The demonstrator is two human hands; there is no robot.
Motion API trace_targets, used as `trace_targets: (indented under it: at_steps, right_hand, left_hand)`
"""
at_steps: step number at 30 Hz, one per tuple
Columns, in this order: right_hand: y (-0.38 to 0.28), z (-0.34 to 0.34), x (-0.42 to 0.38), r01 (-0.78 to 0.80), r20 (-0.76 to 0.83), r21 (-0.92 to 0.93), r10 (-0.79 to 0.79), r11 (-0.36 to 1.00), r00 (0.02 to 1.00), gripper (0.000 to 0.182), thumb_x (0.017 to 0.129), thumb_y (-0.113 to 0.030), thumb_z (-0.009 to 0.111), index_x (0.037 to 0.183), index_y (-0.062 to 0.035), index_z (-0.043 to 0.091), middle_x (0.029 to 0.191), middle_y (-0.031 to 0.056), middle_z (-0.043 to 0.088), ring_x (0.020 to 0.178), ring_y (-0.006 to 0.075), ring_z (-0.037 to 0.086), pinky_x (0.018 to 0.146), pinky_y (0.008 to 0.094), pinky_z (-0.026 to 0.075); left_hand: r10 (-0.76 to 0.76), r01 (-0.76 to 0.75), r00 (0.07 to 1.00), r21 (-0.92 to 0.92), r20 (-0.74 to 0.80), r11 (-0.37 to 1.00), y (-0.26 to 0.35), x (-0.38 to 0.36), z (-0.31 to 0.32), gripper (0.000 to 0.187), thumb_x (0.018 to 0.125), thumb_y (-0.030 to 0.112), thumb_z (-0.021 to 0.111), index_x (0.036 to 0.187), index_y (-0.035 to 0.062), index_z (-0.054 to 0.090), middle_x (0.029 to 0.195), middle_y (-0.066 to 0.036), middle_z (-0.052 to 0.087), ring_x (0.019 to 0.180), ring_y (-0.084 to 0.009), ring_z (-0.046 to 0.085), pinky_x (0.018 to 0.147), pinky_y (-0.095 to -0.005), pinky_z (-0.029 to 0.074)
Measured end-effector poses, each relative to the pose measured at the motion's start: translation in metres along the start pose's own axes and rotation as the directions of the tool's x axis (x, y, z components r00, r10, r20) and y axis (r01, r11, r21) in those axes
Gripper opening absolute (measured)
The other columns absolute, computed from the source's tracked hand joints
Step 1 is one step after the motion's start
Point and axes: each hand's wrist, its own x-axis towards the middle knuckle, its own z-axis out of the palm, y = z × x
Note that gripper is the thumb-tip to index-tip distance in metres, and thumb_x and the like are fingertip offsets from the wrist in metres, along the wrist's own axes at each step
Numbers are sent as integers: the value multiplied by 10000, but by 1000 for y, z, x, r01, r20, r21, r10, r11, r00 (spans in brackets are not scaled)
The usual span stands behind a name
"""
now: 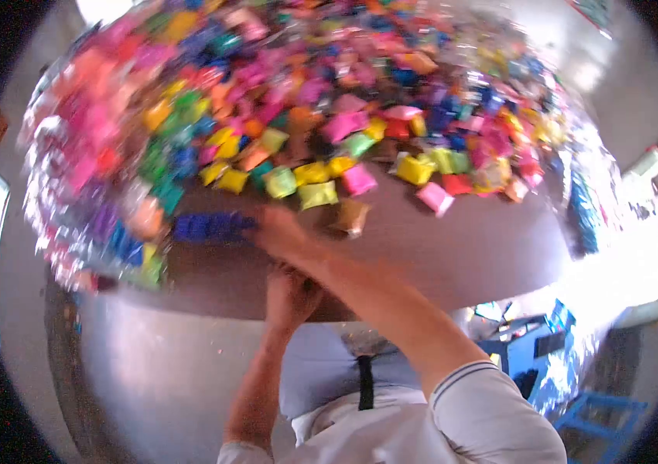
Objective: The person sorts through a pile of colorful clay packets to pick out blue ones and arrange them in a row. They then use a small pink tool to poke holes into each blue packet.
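Note:
A row of dark blue packets (214, 227) lies along the near left part of the brown table. My right hand (278, 232) reaches across to the left and closes on the right end of that row; its fingers are blurred. Just below the right wrist, my left hand (292, 298) is at the table's near edge with its fingers curled. What the left fingers hold, if anything, is hidden. A brown packet (351, 218) lies on the table to the right of my right hand, and a pale yellow packet (318, 195) is farther back.
A large heap of small colourful wrapped packets (344, 124) covers the far side of the table (468, 255). Clear plastic wrapping (50, 193) bulges along the left side. Right of my body, a blue box (526, 344) and a blue stool-like frame (603, 410) stand low down.

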Motion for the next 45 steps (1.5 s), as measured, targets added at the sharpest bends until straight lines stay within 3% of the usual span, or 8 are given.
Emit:
trace_targets:
  at_steps: [2,5,10,12,16,30,39,45]
  right_hand:
    - [-22,-18,-16,159,-148,-114,-175,981,973,189,795,-175,649,962,-87,652,849,179,651,844,358,639,745,438,516]
    - [-51,-68,-49,95,-231,-83,-112,992,966,120,805,-150,630,871,-51,613,821,163,637,816,349,634,702,436,510]
    - [8,-180,-70,-93,-452,-493,-163,865,877,97,826,-145,596,860,-55,604,854,154,637,817,353,634,669,440,504]
    - [-4,-235,-82,-426,-542,-474,125,770,831,144,850,-187,591,925,-68,624,877,149,650,847,351,637,705,441,504]
    - [51,-310,-84,-558,-774,-330,120,761,621,259,857,-288,614,961,-51,622,870,188,663,852,367,646,730,462,495]
    - [97,-337,-19,-722,-850,-59,345,690,399,539,706,-462,743,1041,-55,632,972,178,675,920,331,649,792,426,488]
    - [67,-297,-92,-6,-652,203,139,979,745,294,829,-83,674,1100,3,602,928,6,630,811,100,575,724,251,476]
    - [0,-228,-140,-45,-294,606,277,794,915,337,868,-164,695,1134,2,572,970,-2,605,867,93,568,793,263,467]
  left_hand:
    - [220,-205,975,298,-17,932,26,7,-14,222,682,146,724,879,56,679,919,-121,660,975,-360,579,842,-481,425]
    - [178,-171,984,312,8,934,37,7,-15,140,715,135,713,804,39,661,858,-113,648,922,-347,581,800,-463,425]
    - [176,-176,984,336,31,925,23,7,-12,149,761,144,700,693,44,613,789,-88,611,819,-311,563,764,-440,423]
    - [196,-190,980,306,11,933,24,8,-9,169,768,150,699,677,46,602,777,-78,603,796,-301,557,757,-435,424]
    - [140,-147,989,295,44,944,34,9,-14,195,780,193,698,718,31,610,785,-109,608,788,-332,573,764,-451,454]
    - [194,-176,981,326,-23,929,31,7,-12,174,769,144,711,678,52,594,769,-73,616,780,-294,570,732,-425,424]
    - [26,-26,1000,151,7,988,29,7,-13,196,795,173,693,681,56,585,719,-73,608,732,-297,571,730,-416,421]
    - [10,-12,999,41,44,999,36,11,-23,227,835,242,660,717,52,621,748,-80,639,765,-290,599,755,-400,425]
